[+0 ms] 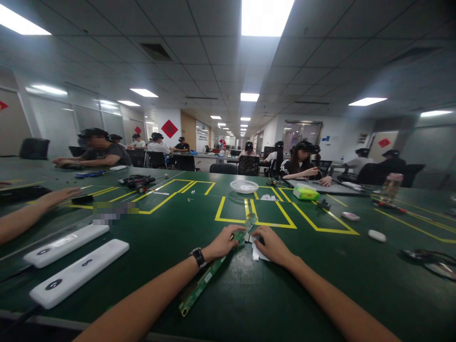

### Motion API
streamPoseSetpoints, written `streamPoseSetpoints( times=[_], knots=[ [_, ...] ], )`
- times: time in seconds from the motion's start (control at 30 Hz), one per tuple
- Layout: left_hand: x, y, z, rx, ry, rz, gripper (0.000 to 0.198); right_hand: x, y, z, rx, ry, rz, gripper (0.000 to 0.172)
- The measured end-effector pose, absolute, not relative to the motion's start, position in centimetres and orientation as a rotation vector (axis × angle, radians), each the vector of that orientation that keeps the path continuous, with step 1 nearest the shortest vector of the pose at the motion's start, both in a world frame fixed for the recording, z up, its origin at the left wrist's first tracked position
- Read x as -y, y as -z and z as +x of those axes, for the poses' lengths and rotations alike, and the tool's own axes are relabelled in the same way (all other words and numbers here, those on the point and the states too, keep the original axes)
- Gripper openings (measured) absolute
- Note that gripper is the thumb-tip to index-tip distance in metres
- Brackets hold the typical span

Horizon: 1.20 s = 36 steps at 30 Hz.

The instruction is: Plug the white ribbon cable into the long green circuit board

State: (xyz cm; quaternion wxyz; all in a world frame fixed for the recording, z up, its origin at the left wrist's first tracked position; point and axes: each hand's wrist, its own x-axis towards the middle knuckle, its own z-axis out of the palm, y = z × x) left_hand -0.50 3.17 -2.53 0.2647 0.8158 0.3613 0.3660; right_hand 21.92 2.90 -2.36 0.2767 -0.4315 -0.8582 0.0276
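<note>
Front and center at the table point(342, 259), left hand point(225, 242) is closed on a long green circuit board point(210, 274), right hand point(272, 244) half-curled by its far end near white paper point(255, 253) (can't tell if gripping), so I'd steady the board by its edges.

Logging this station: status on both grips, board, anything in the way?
Left grip holding green circuit board, slanted. Right grip near its far end, contact unclear. White piece partly under right grip; clear dish beyond.
</note>
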Motion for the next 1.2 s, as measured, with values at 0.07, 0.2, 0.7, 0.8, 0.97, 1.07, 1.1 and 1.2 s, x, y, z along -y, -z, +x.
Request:
streamPoseSetpoints(
  times=[0.07,0.2,0.7,0.8,0.97,1.07,1.1,1.2],
  knots=[
    [-3.2,2.3,-0.3,-0.927,-1.029,2.066,0.055,-2.8,2.3,21.9,2.296,-0.078,-1.168,0.02],
    [-2.8,1.9,0.6,-0.917,-1.026,1.778,0.056,-2.7,2.2,21.9,2.284,-0.052,-1.221,0.023],
    [-3.0,1.6,0.5,-0.779,-1.023,1.207,0.07,-2.1,1.4,22.1,2.302,-0.143,-1.247,0.019],
    [-2.8,1.4,0.7,-0.815,-0.999,1.161,0.068,-2.0,1.3,21.9,2.192,-0.33,-1.239,0.015],
    [-2.4,0.8,0.8,-0.833,-0.966,1.195,0.038,-1.8,0.9,21.3,2.046,-0.607,-1.208,0.015],
    [-2.2,0.8,0.7,-0.846,-0.954,1.215,0.025,-1.7,0.9,21.0,2.016,-0.707,-1.184,0.024],
    [-2.2,0.8,0.8,-0.855,-0.95,1.22,0.027,-1.7,0.9,20.9,2.013,-0.724,-1.17,0.027],
    [-2.2,1.0,0.9,-0.849,-0.965,1.239,0.028,-1.7,1.0,20.7,2.006,-0.778,-1.113,0.032]
  ],
)
